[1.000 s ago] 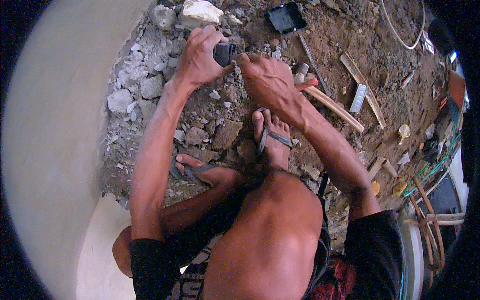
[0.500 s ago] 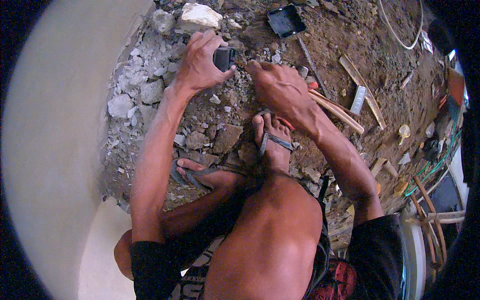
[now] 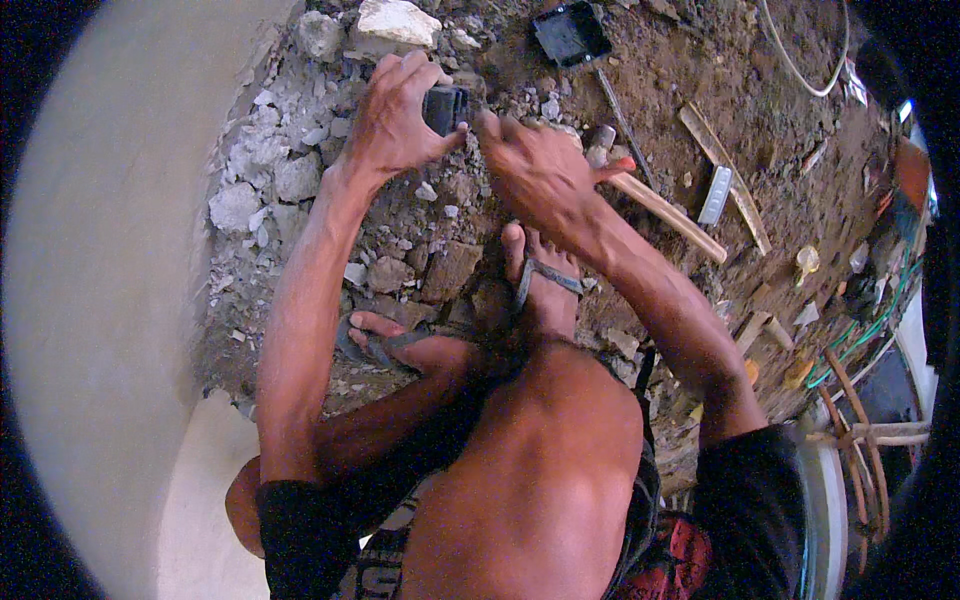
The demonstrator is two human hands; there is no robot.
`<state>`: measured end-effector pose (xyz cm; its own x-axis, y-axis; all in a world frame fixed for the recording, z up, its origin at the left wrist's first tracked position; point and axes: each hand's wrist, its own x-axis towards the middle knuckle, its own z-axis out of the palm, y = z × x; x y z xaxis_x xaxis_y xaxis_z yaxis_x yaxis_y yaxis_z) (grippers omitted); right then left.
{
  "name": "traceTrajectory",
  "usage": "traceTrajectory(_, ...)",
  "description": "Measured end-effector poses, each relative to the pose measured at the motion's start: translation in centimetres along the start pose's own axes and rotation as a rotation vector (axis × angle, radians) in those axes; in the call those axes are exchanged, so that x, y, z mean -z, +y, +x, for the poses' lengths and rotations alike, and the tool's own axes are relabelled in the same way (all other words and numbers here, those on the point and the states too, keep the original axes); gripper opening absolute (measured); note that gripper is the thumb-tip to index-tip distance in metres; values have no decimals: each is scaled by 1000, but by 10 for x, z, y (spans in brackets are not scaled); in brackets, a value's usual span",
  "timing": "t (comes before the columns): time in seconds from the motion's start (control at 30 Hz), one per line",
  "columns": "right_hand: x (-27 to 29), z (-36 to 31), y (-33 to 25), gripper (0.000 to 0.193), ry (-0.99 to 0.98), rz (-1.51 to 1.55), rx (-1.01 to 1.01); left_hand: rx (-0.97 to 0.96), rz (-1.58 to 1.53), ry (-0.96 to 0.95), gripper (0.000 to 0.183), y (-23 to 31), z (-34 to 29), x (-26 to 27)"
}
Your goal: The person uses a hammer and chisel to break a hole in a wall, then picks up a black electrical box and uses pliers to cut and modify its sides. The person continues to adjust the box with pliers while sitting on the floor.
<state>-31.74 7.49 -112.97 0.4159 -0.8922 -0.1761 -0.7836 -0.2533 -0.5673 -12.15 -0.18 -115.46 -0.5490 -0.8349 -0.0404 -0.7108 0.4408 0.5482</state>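
My left hand (image 3: 395, 125) is up near the rubble, its thumb and fingers curved around a small black box (image 3: 444, 110). Just to the right of the box, my right hand (image 3: 535, 170) is closed with its fingertips pointing at it. A red handle (image 3: 615, 170) sticks out from behind the right hand; the rest of that tool is hidden by the hand, so its kind cannot be made out. Both hands are above my sandalled feet (image 3: 545, 285).
A pale wall (image 3: 110, 300) rises on the left, with broken rubble (image 3: 255, 160) along its foot. An open black box (image 3: 570, 35) lies at the top. Right of my hands are a wooden handle (image 3: 670, 215), a wood strip (image 3: 725, 170) and a pale cable (image 3: 810, 80).
My right hand has moved slightly left and up toward the black box. A red part seen below that hand is now out of sight, while the red handle on its right shows more.
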Motion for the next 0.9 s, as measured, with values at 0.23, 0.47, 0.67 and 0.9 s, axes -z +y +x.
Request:
traceTrajectory(0.23, 6, 17, -4, 20, -84, 31, -70, -90, -3, 103, 50, 2, 1, 3)
traceTrajectory(0.47, 20, 2, 4, 29, -109, 40, -34, -44, -3, 36, 45, -2, -3, 3)
traceTrajectory(0.67, 15, -12, 6, 37, -201, 48, -209, -51, 1, 41, 49, -3, -2, 2)
traceTrajectory(0.9, 11, -2, -1, 27, -86, -38, 63, -1, 9, -13, 50, -2, -1, -2)
